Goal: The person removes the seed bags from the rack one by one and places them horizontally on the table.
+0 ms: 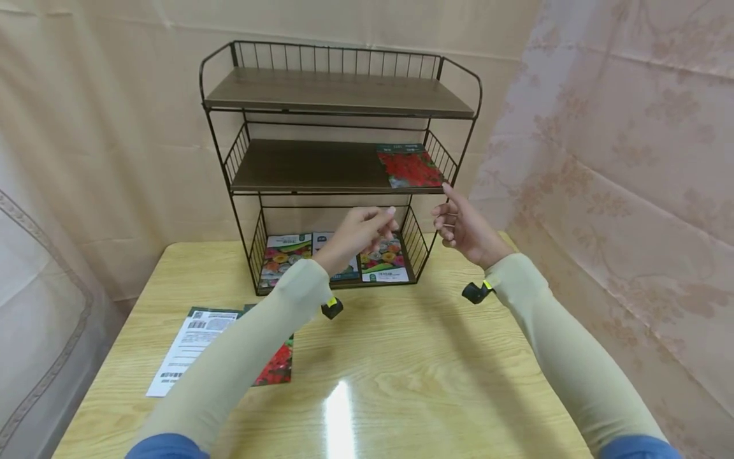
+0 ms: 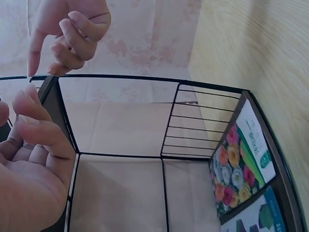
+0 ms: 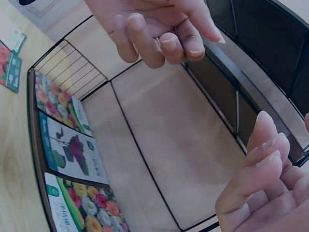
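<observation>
A flat packet with red flowers (image 1: 408,167), resembling a seed packet, lies at the right end of the middle shelf (image 1: 309,167). My right hand (image 1: 467,229) is just in front of that corner, thumb pointing up by the shelf's front edge and fingers loosely bent. Whether the thumb touches the edge, I cannot tell. My left hand (image 1: 361,236) hovers in front of the bottom shelf, its fingers loosely curled around nothing. Behind it, on the bottom shelf, are two packets of mixed flowers (image 3: 60,104) (image 3: 89,205) with a purple-plant packet (image 3: 72,147) between them.
The dark wire rack (image 1: 341,115) has a bare top shelf (image 1: 338,88) and stands at the back of the wooden table (image 1: 401,370). At the left, partly under my left forearm, lie a packet with white printed back (image 1: 192,338) and a red-flower packet (image 1: 278,366). Curtains hang around.
</observation>
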`<state>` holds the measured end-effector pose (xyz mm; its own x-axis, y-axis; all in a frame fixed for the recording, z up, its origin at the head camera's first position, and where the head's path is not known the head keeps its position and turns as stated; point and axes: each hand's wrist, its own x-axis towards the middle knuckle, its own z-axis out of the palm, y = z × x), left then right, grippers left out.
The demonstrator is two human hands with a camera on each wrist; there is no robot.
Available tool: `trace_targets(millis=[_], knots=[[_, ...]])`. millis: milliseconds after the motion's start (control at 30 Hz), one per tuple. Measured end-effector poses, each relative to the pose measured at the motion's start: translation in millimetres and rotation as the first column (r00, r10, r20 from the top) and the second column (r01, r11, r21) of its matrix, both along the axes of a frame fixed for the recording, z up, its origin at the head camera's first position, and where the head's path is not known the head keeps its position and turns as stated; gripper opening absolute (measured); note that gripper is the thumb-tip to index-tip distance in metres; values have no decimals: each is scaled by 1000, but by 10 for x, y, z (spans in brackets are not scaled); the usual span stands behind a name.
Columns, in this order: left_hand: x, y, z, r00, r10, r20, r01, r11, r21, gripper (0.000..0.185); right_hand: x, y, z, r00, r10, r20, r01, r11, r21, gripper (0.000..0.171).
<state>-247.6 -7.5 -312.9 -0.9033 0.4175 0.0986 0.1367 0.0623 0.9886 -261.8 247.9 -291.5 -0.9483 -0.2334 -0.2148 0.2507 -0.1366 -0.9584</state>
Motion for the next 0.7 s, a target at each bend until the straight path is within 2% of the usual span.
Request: trace_targets(millis=[167, 367, 700], knots=[[-63, 82, 55, 1000, 8, -1, -8, 999, 40, 48, -25, -33, 61, 999, -33, 11, 33, 998, -52, 54], [-126, 149, 53, 999, 31, 43, -34, 997, 68, 52, -75, -70, 90, 995, -63, 76, 73, 987, -142, 57], [-221, 215, 101, 994, 44, 95, -56, 991, 124, 58, -124, -139, 126, 991, -84, 106, 98, 986, -135, 54]])
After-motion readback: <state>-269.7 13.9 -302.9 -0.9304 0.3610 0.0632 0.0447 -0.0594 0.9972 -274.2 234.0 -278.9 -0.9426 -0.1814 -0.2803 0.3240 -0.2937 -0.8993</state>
